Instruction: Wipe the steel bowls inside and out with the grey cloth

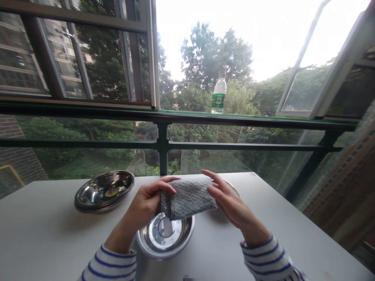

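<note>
A grey textured cloth (193,197), folded, with a dark checked band at its left end, is held up between my hands above the table. My left hand (149,197) pinches its left end, fingers across the front. At its right edge, my right hand (228,199) grips the cloth with some fingers bent and one finger stretched past the top. Below the cloth is a shiny metal bowl (165,249), its far rim hidden by the cloth. Another round metal item (233,186) lies behind my right hand, mostly covered.
Stacked metal bowls (102,193), the top one with a yellow and red sticker, sit on the left of the white table (73,242). Beyond the table runs a dark green railing (187,117). A green-labelled plastic bottle (219,95) stands on the ledge by the open window.
</note>
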Demonstrator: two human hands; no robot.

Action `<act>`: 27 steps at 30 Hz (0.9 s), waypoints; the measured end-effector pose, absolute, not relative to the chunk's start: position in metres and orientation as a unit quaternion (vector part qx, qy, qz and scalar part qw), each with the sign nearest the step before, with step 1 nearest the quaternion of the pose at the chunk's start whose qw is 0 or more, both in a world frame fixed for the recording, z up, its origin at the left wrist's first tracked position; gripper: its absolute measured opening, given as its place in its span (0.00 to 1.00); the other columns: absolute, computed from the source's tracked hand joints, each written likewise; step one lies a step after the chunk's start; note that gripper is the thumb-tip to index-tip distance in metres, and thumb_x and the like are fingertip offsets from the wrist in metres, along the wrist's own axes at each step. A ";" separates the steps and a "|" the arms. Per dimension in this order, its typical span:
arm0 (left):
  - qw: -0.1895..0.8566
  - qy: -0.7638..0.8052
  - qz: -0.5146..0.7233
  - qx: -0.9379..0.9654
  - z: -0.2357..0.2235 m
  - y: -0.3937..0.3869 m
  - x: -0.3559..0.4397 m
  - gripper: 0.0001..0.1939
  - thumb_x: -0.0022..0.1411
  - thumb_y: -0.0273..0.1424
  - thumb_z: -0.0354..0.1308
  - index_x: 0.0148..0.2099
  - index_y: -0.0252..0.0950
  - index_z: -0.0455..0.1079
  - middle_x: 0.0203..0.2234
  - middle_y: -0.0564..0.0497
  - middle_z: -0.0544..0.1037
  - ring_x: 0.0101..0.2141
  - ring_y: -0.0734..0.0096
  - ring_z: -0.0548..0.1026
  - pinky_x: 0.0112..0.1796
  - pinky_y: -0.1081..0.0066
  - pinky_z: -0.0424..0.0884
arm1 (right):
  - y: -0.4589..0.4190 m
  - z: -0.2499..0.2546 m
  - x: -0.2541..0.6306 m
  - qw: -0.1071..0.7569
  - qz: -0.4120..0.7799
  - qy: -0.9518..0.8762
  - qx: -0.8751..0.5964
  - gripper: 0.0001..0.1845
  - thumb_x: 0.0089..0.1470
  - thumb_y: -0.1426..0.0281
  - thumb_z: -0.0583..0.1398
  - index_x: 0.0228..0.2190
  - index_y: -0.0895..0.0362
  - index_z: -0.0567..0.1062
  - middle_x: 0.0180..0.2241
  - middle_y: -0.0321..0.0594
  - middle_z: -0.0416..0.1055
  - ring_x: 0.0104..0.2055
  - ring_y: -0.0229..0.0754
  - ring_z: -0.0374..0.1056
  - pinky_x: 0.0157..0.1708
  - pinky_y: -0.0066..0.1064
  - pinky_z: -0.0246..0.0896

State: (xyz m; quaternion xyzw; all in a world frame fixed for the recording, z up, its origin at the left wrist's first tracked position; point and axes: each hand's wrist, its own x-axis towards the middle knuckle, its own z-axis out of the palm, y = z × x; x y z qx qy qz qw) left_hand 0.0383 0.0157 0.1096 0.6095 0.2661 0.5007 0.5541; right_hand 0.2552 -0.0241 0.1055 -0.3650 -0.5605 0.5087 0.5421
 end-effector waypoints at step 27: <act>0.490 0.386 0.476 0.620 0.105 0.010 0.063 0.14 0.52 0.39 0.61 0.34 0.32 0.76 0.27 0.45 0.79 0.30 0.64 0.74 0.33 0.70 0.67 | -0.019 0.098 0.223 0.694 0.501 -0.388 -0.343 0.21 0.49 0.62 0.58 0.44 0.58 0.71 0.35 0.43 0.75 0.38 0.49 0.70 0.35 0.38 0.67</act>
